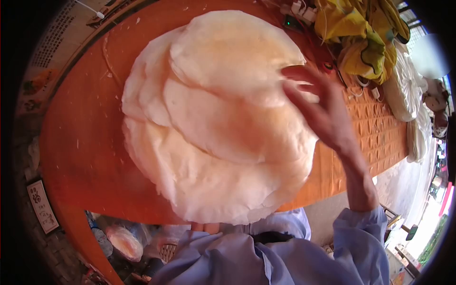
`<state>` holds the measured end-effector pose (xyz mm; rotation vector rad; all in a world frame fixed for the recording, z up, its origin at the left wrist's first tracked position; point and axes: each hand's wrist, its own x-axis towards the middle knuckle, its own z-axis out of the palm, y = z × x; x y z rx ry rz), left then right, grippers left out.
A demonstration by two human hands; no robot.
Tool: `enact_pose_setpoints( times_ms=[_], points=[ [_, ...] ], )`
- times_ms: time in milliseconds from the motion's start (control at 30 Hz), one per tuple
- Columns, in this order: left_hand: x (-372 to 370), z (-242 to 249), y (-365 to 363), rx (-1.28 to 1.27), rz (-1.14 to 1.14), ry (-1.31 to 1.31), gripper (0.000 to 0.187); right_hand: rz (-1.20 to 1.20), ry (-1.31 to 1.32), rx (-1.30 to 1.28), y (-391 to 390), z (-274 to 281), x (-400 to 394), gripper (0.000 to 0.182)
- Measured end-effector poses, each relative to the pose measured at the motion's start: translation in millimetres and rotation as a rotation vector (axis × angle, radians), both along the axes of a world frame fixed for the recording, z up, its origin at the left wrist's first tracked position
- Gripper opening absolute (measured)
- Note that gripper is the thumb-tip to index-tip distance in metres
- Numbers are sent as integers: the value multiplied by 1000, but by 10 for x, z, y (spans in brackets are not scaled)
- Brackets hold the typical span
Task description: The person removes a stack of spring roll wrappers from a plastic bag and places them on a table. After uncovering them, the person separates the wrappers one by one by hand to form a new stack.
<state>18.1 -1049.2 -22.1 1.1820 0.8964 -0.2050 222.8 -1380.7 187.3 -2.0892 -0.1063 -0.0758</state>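
A pile of thin, pale, round sheets [213, 114] overlaps on the orange table [90, 142], one smaller sheet lying uppermost at the back. My right hand [318, 104] is over the pile's right edge, blurred, its fingers spread and pointing left, with nothing seen between them. Whether its fingertips touch the top sheet is not clear. Only a small part of my left hand [205, 227] shows, below the pile's front edge; its fingers are hidden under the sheets.
Yellow cloth or bags [368, 38] lie at the back right, beside white plastic bags [403, 90]. White plugs and cables [304, 12] are behind the pile. A plastic bag [126, 242] sits below the table's front edge.
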Motion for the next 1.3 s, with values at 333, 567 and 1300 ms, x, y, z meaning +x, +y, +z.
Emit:
enact_pose_setpoints(
  times_ms=[333, 567, 1300],
  points=[
    [287, -269, 348, 163, -36, 40, 45, 199, -188, -462, 1024, -812, 275, 84],
    [899, -402, 528, 265, -125, -125, 45, 130, -249, -473, 1103, -327, -133, 89],
    [1408, 2325, -1007, 868, -1015, -850, 47, 7, 400, 1807, 135, -1384, -1048, 38]
  ],
)
